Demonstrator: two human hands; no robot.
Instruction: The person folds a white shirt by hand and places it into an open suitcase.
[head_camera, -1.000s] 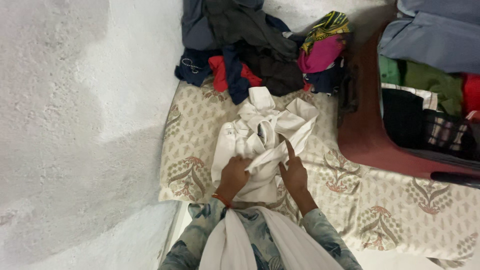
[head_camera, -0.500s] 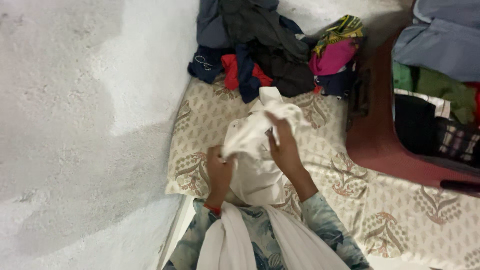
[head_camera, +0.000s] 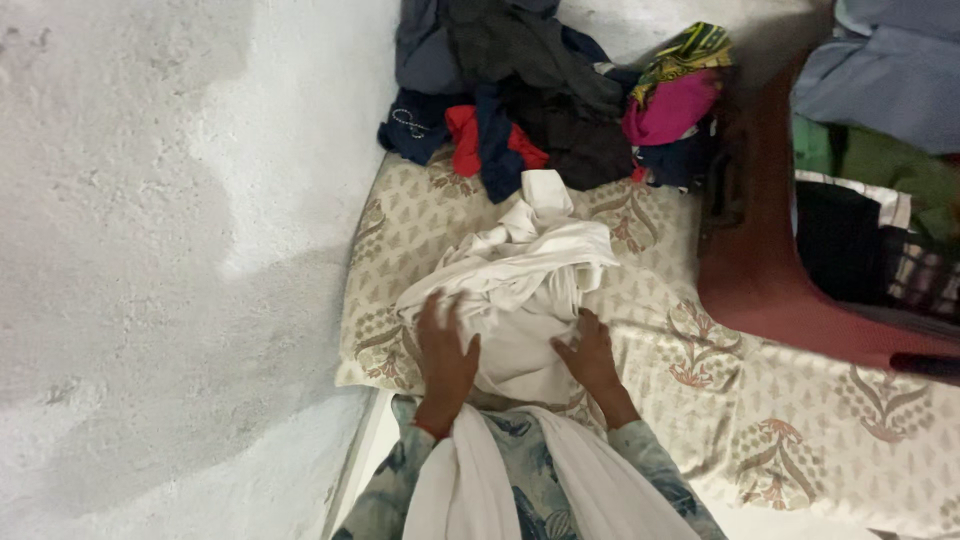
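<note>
Pressing flat, both hands sit on the white garment (head_camera: 515, 290): left hand (head_camera: 443, 358) w/ fingers spread on its near-left edge, right hand (head_camera: 592, 352) open on its near-right edge, nothing pinched. Garment lies bunched on the patterned mattress (head_camera: 700, 340), stretching away from palms. Beyond: dark clothes pile (head_camera: 520, 90).

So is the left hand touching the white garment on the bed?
Touching. The head view shows the left hand lying flat, fingers spread, on the white garment, no gap between them.
</note>
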